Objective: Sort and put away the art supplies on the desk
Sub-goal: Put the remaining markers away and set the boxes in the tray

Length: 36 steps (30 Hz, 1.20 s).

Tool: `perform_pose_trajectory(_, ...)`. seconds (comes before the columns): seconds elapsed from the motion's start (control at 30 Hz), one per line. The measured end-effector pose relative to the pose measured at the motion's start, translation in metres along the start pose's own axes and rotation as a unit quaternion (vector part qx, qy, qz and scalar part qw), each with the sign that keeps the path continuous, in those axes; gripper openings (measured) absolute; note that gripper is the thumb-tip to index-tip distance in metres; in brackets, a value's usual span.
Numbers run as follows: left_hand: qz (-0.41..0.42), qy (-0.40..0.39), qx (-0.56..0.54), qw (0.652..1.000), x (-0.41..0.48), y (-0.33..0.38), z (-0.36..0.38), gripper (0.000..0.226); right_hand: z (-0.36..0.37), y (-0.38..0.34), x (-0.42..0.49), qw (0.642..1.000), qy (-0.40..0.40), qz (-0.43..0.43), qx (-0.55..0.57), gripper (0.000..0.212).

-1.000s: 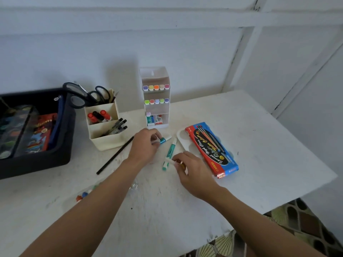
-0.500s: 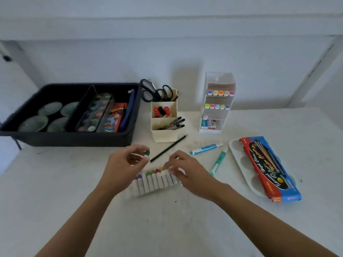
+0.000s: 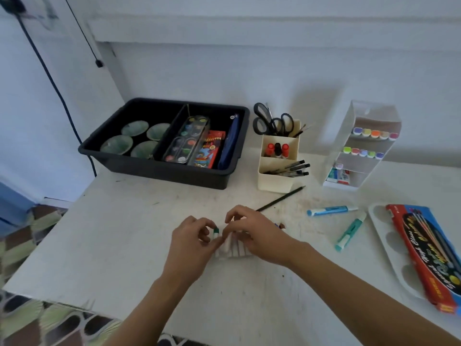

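Well in front of the black bin (image 3: 159, 168), on the desk (image 3: 124, 233), a green-capped tube (image 3: 216, 231) is pinched by the left hand (image 3: 192, 240) at one end of a row of white tubes (image 3: 233, 248). The row is gripped from above by the curled right hand (image 3: 252, 233). The tube is best seated flush beside its neighbours while the row is steadied.

Paint tubes (image 3: 234, 249) mostly under right hand (image 3: 259, 233), brush box (image 3: 424, 250) cut by right edge
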<state>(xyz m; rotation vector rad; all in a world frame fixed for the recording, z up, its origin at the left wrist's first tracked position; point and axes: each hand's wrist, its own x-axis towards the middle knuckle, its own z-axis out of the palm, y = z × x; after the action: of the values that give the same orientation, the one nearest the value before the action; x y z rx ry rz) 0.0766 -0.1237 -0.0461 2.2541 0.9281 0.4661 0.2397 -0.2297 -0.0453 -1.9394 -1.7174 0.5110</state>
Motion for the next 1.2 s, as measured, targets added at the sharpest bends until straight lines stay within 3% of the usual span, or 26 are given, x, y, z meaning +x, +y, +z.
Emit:
perform_pose_trajectory(0.3, 0.028, 0.025, -0.018, 0.999, -0.01, -0.019, 0.001, 0.014, 0.014, -0.001, 0.003, 0.999, 0.047, -0.006, 0.015, 0.021)
perform_pose_trajectory(0.5, 0.02, 0.034, -0.038, 0.998, -0.011, -0.022, 0.006, 0.018, 0.025, -0.003, 0.005, 0.995, 0.082, -0.008, -0.052, 0.019)
perform_pose_trajectory(0.77, 0.027, -0.026, -0.022, 0.999, 0.002, -0.025, -0.002, 0.029, 0.024, -0.01, 0.003, 0.992, 0.096, 0.04, -0.072, 0.036)
perform_pose_trajectory(1.0, 0.032, -0.052, -0.021, 0.998, 0.018, -0.021, 0.002, 0.029, 0.017, -0.002, 0.0, 0.993, 0.085, 0.037, -0.078, 0.024)
perform_pose_trajectory(1.1, 0.033, -0.075, 0.034, 0.996, 0.026, -0.016, 0.005, 0.029, 0.0, 0.005, -0.015, 0.987, 0.147, 0.063, -0.018, 0.022)
perform_pose_trajectory(1.2, 0.077, -0.085, 0.061, 0.992, 0.032, 0.001, 0.014, 0.026, -0.02, 0.019, -0.038, 0.959, 0.254, 0.124, -0.03, 0.017)
